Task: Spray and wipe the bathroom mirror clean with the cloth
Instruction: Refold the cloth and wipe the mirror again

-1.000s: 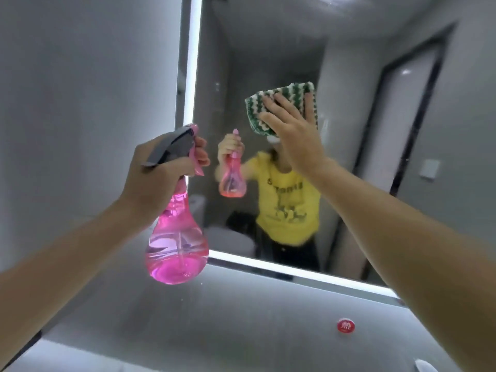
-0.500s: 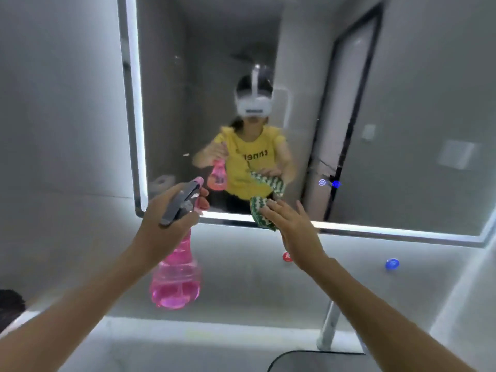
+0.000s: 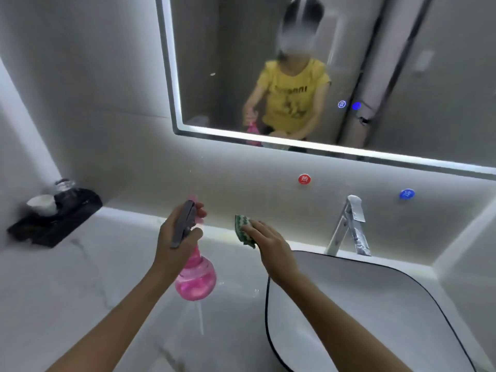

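The lit-edged bathroom mirror (image 3: 416, 76) hangs on the wall above the counter and reflects a person in a yellow shirt. My left hand (image 3: 175, 237) grips a pink spray bottle (image 3: 196, 280) by its grey trigger head, held over the counter below the mirror. My right hand (image 3: 268, 245) holds a green and white cloth (image 3: 241, 226), which sticks out past my fingers, low over the counter beside the sink. Both hands are well below the mirror's bottom edge.
A white sink with a dark rim (image 3: 375, 304) sits at the right, with a chrome tap (image 3: 349, 226) behind it. Red (image 3: 304, 179) and blue (image 3: 407, 194) round markers are on the wall. A black tray with cups (image 3: 53, 218) stands at the left on the marble counter (image 3: 80, 291).
Both hands have come down from the mirror to just above the counter. The cloth has left the glass, and the view has tilted downward to take in the sink and tap.
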`<action>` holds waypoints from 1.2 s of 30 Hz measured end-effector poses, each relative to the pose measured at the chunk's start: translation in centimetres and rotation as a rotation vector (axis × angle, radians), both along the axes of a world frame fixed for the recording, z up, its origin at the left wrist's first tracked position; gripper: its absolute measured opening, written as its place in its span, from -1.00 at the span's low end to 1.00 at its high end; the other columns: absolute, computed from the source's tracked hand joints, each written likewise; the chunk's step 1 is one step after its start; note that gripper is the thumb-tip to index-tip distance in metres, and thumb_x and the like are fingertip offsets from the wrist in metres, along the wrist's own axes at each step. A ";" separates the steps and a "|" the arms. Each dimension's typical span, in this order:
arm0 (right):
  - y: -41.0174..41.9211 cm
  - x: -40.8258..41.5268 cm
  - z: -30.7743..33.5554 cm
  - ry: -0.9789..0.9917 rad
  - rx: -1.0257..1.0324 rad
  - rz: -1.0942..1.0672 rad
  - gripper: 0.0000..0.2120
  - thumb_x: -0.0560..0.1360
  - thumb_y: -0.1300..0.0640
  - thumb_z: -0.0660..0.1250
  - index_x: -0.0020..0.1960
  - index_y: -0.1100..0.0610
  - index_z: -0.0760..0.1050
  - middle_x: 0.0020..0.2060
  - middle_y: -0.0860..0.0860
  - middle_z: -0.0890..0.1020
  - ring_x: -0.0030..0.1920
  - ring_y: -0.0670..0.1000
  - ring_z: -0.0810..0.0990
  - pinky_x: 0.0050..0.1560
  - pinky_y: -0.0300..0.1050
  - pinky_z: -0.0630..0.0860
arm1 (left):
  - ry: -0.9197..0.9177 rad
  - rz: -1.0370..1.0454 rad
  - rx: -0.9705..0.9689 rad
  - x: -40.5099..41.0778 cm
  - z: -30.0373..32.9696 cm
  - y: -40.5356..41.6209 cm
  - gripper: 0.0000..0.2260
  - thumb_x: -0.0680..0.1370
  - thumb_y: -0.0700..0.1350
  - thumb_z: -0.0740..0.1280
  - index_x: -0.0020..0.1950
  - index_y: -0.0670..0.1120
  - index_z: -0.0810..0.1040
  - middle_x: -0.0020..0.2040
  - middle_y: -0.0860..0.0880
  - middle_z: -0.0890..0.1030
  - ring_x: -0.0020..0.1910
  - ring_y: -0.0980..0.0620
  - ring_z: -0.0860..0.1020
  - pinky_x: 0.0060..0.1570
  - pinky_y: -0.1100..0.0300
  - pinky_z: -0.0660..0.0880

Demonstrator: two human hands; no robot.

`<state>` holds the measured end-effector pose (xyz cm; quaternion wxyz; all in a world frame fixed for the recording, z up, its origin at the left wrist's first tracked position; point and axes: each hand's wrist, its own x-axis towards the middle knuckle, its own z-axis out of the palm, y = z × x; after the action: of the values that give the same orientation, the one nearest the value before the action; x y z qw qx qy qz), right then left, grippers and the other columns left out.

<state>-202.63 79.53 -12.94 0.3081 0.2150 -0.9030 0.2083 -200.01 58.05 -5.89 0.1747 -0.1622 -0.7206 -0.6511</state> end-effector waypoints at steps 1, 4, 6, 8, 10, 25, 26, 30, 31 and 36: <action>-0.6 1.0 -0.7 -0.042 -0.030 0.037 -0.63 0.39 0.32 0.24 0.16 0.12 0.56 0.13 0.05 0.60 0.07 0.10 0.58 -0.02 -0.13 0.52 | -0.015 0.017 0.004 1.0 -0.7 -0.4 -0.61 0.26 -0.09 0.26 0.09 0.02 0.50 -0.02 -0.03 0.60 -0.02 0.12 0.57 -0.04 0.35 0.49; -2.4 3.7 -3.1 -0.127 -0.038 0.112 -0.61 0.35 0.38 0.21 0.13 0.14 0.51 0.05 0.02 0.57 -0.04 0.11 0.55 -0.25 -0.13 0.53 | -0.087 0.092 0.018 3.6 -2.6 -1.4 -0.62 0.31 -0.18 0.26 0.11 0.06 0.49 -0.03 0.01 0.59 -0.04 0.20 0.55 -0.09 0.36 0.47; -3.7 5.2 -4.6 -0.210 -0.014 0.123 -0.64 0.36 0.37 0.16 0.10 0.17 0.51 0.00 0.04 0.57 -0.10 0.13 0.54 -0.34 -0.08 0.52 | -0.127 0.133 0.042 4.7 -3.8 -2.3 -0.60 0.32 -0.25 0.21 0.08 0.09 0.49 -0.04 0.02 0.58 -0.04 0.20 0.54 -0.05 0.38 0.47; -5.0 6.0 -6.2 -0.290 0.000 0.125 -0.68 0.38 0.35 0.15 0.06 0.19 0.52 -0.06 0.06 0.57 -0.15 0.14 0.52 -0.37 -0.05 0.51 | -0.166 0.167 0.055 5.3 -4.8 -3.5 -0.61 0.31 -0.26 0.21 0.05 0.08 0.50 -0.05 0.04 0.58 -0.04 0.19 0.54 -0.02 0.37 0.46; -6.4 6.5 -7.7 -0.362 0.013 0.122 -0.70 0.40 0.37 0.19 0.07 0.17 0.52 -0.08 0.05 0.56 -0.15 0.12 0.51 -0.35 -0.08 0.47 | -0.186 0.185 0.051 5.5 -5.7 -4.7 -0.62 0.31 -0.27 0.20 0.05 0.05 0.50 -0.04 0.05 0.57 -0.03 0.19 0.53 -0.01 0.36 0.45; -19.2 7.4 -18.6 -0.791 0.054 -0.176 -0.65 0.59 0.14 0.18 0.36 0.07 0.39 0.28 -0.05 0.44 0.29 0.06 0.39 0.08 -0.28 0.34 | -0.276 0.010 -0.019 2.2 -14.4 -18.0 -0.59 0.39 -0.25 0.21 0.23 -0.11 0.43 0.03 -0.03 0.52 -0.07 0.26 0.51 -0.15 0.42 0.45; -19.8 7.6 -19.2 -0.792 0.101 -0.212 -0.65 0.56 0.13 0.23 0.34 0.06 0.39 0.26 -0.01 0.46 0.26 0.09 0.42 0.09 -0.17 0.38 | -0.283 -0.009 -0.033 2.0 -14.8 -18.5 -0.59 0.39 -0.25 0.20 0.23 -0.07 0.42 0.01 -0.03 0.52 -0.13 0.27 0.50 -0.21 0.42 0.44; -21.7 8.9 -21.0 -0.876 0.182 -0.215 -0.62 0.54 0.26 0.17 0.35 0.14 0.36 0.28 0.12 0.43 0.28 0.14 0.40 0.15 -0.08 0.33 | -0.295 -0.072 -0.052 1.1 -15.9 -20.1 -0.60 0.39 -0.23 0.21 0.20 0.05 0.42 0.04 0.02 0.54 -0.11 0.28 0.51 -0.15 0.38 0.48; -22.0 9.2 -21.4 -0.896 0.187 -0.209 -0.58 0.54 0.28 0.15 0.39 0.17 0.32 0.36 0.15 0.37 0.36 0.15 0.33 0.27 -0.08 0.27 | -0.298 -0.079 -0.051 0.9 -16.0 -20.3 -0.60 0.39 -0.24 0.21 0.21 0.01 0.42 0.05 0.01 0.54 -0.10 0.27 0.51 -0.15 0.38 0.48; -22.1 10.4 -22.3 -1.068 0.304 -0.230 -0.34 0.62 0.04 0.11 0.56 0.09 -0.20 0.54 0.09 -0.20 0.53 0.07 -0.20 0.47 -0.01 -0.25 | -0.327 -0.087 -0.036 0.7 -16.7 -20.5 -0.58 0.37 -0.24 0.21 0.23 -0.12 0.42 0.05 -0.02 0.53 -0.07 0.27 0.52 -0.17 0.41 0.48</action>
<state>-192.27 57.43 -35.28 -0.2052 0.0221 -0.9710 0.1208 -199.36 37.51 -22.61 0.0238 -0.0885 -0.7431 -0.6629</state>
